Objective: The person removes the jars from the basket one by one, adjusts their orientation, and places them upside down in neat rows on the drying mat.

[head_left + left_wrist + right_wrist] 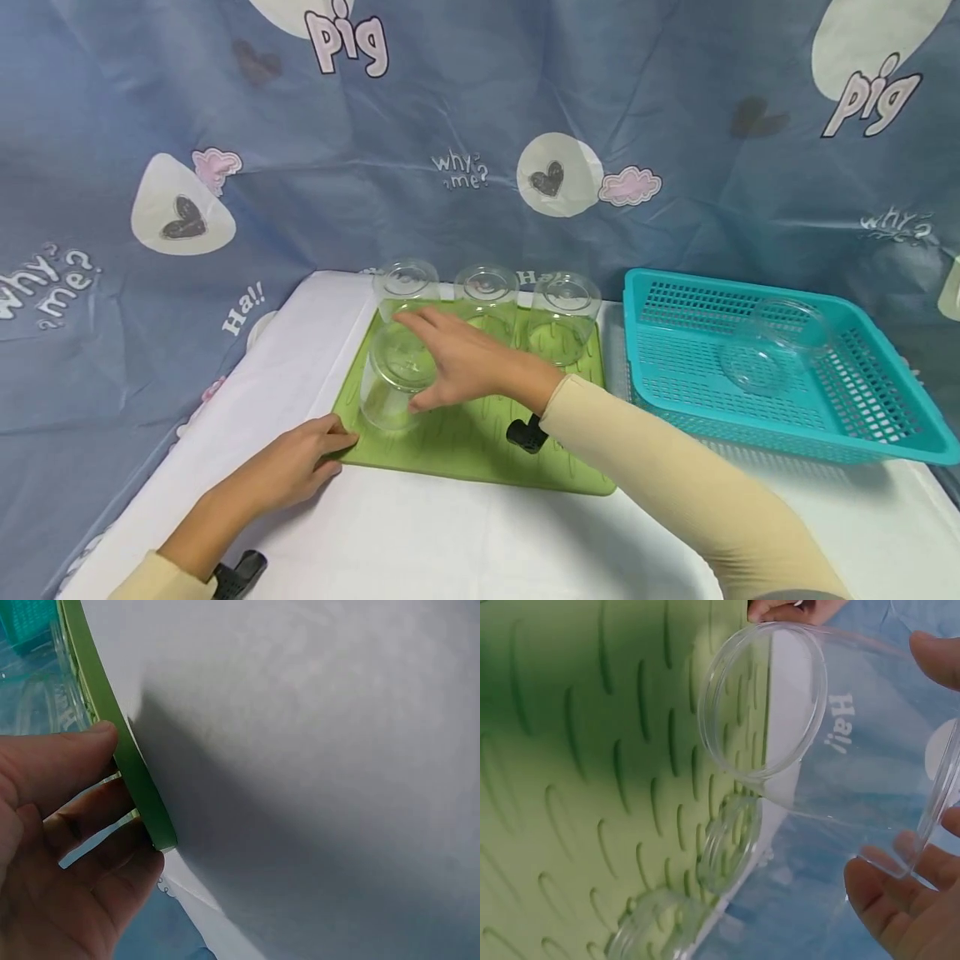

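A clear cup (386, 392) stands upside down on the green mat (480, 433), near its left front corner. My right hand (468, 354) reaches over the cup's base, thumb and fingers spread wide. In the right wrist view, the hand's thumb lies on one side of the cup (780, 780) and its fingers on the other, some seen through the plastic. My left hand (300, 462) rests at the mat's left front corner; in the left wrist view, its thumb touches the edge of the mat (112, 712), with the other fingers beside the corner.
Three more upturned cups form a back row on the mat: a left cup (390, 296), a middle cup (487, 292) and a right cup (564, 325). A turquoise basket (750, 437) at the right contains clear cups (795, 325). Patterned blue cloth (480, 100) hangs behind.
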Tool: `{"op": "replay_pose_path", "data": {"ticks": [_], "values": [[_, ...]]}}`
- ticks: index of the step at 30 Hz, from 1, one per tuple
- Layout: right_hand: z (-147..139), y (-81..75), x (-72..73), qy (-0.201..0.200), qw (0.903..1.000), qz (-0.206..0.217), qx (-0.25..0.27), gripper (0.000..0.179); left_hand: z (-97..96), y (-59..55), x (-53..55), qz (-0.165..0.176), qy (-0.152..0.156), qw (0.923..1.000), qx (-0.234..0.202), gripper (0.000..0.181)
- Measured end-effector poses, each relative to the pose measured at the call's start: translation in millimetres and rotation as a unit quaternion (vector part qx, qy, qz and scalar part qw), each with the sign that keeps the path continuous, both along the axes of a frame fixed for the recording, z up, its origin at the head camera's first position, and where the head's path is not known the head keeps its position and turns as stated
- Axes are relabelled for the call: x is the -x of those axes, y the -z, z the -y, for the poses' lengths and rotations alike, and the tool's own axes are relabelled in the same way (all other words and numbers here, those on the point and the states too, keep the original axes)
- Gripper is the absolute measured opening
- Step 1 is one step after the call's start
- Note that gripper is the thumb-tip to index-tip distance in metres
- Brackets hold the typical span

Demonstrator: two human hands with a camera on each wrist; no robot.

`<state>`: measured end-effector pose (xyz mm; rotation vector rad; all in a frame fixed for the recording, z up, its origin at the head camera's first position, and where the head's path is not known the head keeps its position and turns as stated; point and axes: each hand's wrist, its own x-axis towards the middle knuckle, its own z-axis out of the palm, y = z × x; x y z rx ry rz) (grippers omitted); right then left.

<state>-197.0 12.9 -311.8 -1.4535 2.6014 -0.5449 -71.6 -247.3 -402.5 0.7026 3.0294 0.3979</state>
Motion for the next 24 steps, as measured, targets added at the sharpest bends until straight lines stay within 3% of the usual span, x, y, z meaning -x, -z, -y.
{"op": "replay_pose_path", "data": {"ticks": [9,15,24], "values": [[16,8.2,6.4,0.022,0.9993,0.03,0.008,0.108,-2.9,-0.1,1.8,0.003,-0.002,1.0,0.009,0.034],[21,15.3,7.3,0.018,0.9996,0.019,0.006,0.106,-5.7,-2.3,0.1,0.007,-0.022,0.9996,0.013,0.033],[30,25.0,8.2,0.038,0.9986,0.027,0.024,0.103,-5.2,-1.4,1.8,-0.004,-0.015,0.9999,0.002,0.032]]}}
